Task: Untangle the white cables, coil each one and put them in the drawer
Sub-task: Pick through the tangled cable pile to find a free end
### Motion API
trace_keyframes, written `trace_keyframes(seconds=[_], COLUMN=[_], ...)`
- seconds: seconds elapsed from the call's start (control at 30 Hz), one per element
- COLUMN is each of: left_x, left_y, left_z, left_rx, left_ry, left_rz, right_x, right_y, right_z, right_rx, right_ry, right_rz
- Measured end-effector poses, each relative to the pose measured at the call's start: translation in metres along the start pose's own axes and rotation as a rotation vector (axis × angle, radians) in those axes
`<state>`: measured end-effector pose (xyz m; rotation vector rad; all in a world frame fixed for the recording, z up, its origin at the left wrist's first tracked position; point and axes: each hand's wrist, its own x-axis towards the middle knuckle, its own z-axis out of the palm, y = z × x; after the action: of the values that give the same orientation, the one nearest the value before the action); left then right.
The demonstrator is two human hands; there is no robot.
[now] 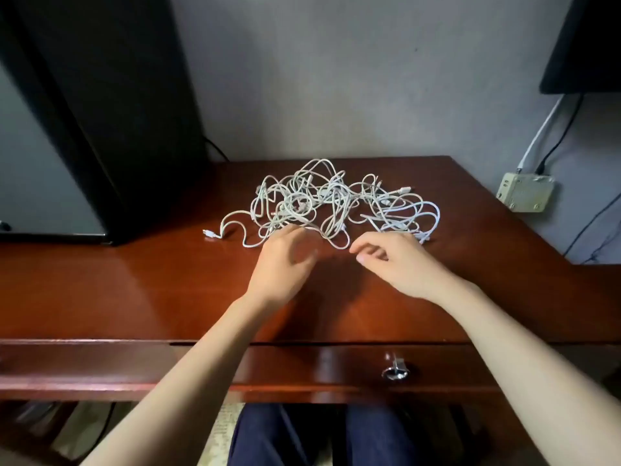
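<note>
The tangle of cables [336,203] lies on the desk [134,290] toward its far side, one loose end trailing out to the left. Just before it are the left hand [282,264], fingertips at its near edge, and the right hand [393,264] beside it. The drawer [302,368] sits under the desk's near edge, a cabinet [100,112] stands far left, and a wall box [526,191] is mounted beyond the right corner.

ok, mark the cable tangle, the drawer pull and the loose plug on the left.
cable tangle [331,200], head view, middle of the pile.
drawer pull [395,370], head view, its metal ring.
loose plug [209,233], head view, connector tip.
</note>
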<state>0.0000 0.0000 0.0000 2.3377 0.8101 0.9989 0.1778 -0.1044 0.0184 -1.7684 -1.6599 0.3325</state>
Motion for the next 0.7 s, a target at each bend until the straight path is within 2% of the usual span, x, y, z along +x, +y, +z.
trace_keyframes(seconds=[0.13,0.2,0.33,0.4,0.5,0.6,0.7], left_x=[0.015,0.021,0.037,0.049,0.067,0.081,0.086], left_y=[-0.013,-0.018,-0.03,-0.036,-0.046,-0.054,-0.058], left_z=[0.006,0.014,0.033,0.04,0.047,0.053,0.052], left_rx=[0.236,0.335,0.505,0.516,0.465,0.492,0.466], left_ry=[-0.114,-0.182,-0.303,-0.336,-0.376,-0.36,-0.262], left_rz=[0.09,0.1,0.018,-0.035,-0.169,-0.247,-0.255], right_x=[0.018,0.029,0.052,0.067,0.091,0.105,0.105], right_y=[0.006,0.011,0.025,0.034,0.044,0.048,0.05], right_z=[0.008,0.017,0.031,0.031,0.027,0.027,0.03], right_rx=[-0.342,-0.417,-0.453,-0.442,-0.417,-0.417,-0.403], right_ry=[-0.172,-0.159,-0.137,-0.136,-0.049,0.004,0.044], right_rz=[0.044,0.021,0.043,0.054,0.09,0.131,0.083])
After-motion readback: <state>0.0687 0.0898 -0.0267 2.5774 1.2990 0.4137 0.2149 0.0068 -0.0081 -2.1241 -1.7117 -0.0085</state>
